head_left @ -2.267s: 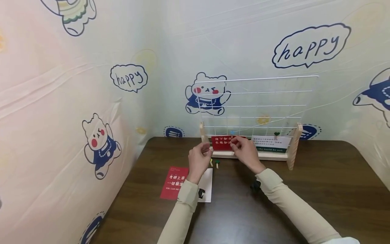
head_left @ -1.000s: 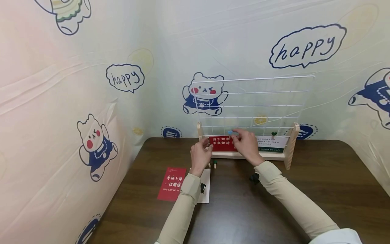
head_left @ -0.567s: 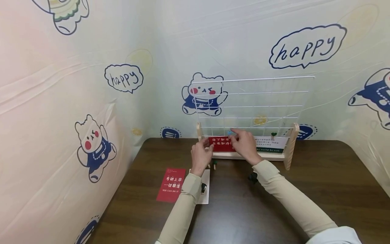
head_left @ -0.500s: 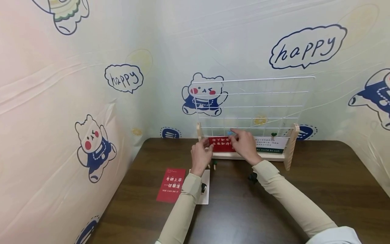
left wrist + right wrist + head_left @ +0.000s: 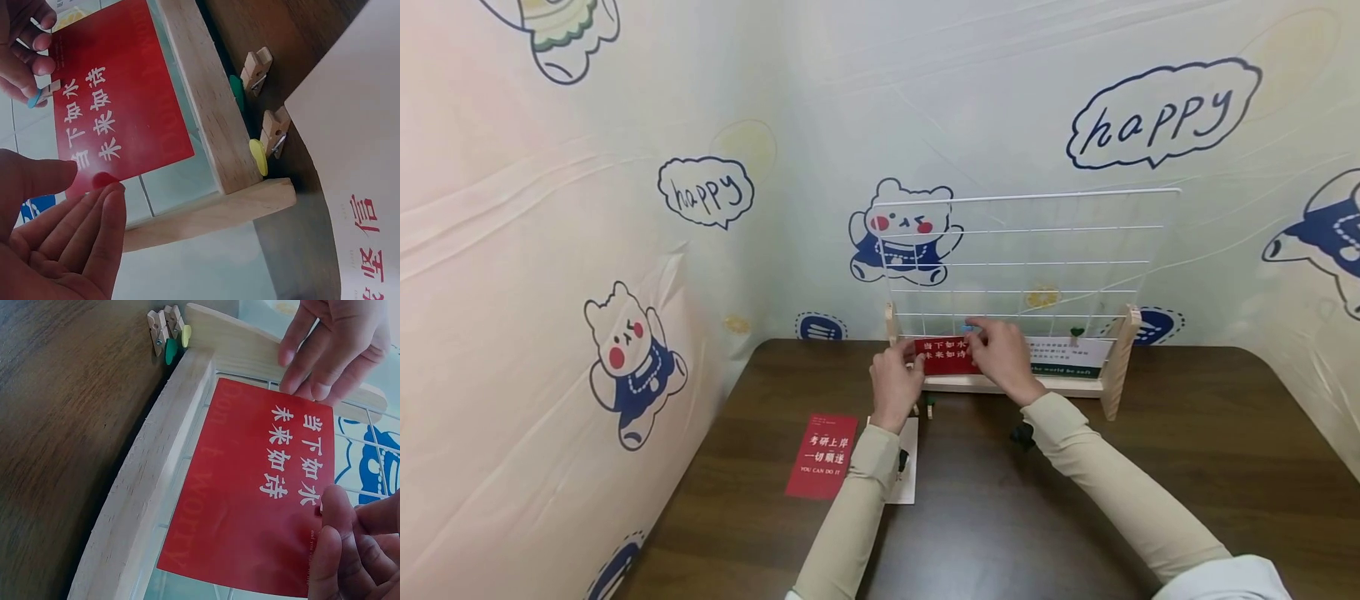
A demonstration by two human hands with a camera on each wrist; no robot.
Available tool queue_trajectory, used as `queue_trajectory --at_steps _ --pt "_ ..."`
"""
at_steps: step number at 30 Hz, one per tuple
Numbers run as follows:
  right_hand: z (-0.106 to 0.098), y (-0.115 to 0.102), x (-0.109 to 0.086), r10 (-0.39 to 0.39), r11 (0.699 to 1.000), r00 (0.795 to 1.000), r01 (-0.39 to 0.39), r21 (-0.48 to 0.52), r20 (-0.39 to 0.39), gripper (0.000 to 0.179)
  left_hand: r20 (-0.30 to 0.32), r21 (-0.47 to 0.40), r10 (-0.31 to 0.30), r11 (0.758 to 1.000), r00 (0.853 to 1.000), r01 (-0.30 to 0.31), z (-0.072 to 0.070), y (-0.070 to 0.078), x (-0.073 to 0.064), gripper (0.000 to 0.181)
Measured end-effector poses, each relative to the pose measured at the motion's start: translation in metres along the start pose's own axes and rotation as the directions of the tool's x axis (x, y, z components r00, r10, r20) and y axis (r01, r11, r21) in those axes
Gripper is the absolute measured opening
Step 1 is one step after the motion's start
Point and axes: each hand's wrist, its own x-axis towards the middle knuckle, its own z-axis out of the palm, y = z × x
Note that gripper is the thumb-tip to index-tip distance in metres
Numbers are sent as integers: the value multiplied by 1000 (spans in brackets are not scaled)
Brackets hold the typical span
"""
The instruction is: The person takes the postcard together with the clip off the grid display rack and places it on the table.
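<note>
In the left wrist view, a red card with white characters hangs against a white wire grid rack. My left hand is at the card's left edge, its corner between thumb and fingertips. My right hand is at the top edge, where finger and thumb pinch a small wooden clothespin with a blue top; the fingers partly cover this clip. To its right a white card with a green band hangs from a clip with a green heart.
On the table lie another red card and a white card, partly under the left forearm. A yellow-topped clothespin and a green-topped clothespin lie beside the rack's wooden base. A printed curtain stands behind.
The left hand has moved from beside the hanging red card onto its left edge. The right hand has risen slightly to the blue clothespin. Over the last half second both hands barely move.
</note>
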Motion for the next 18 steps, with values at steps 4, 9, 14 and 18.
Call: queue_trajectory --at_steps 4,9,14,18 --pt "0 1 1 -17 1000 1000 17 -1 -10 28 -17 -2 -10 1000 1000 10 -1 0 0 29" --pt "0 3 1 -37 999 999 36 -19 -38 25 -36 3 -7 1000 999 7 -1 -1 2 26" --pt "-1 2 1 -40 999 999 39 -13 -38 24 -56 -18 8 1000 998 -9 -2 -4 3 24" --pt "-1 2 1 -39 999 999 39 7 -29 23 -67 -41 11 999 998 -13 -3 -6 3 22"
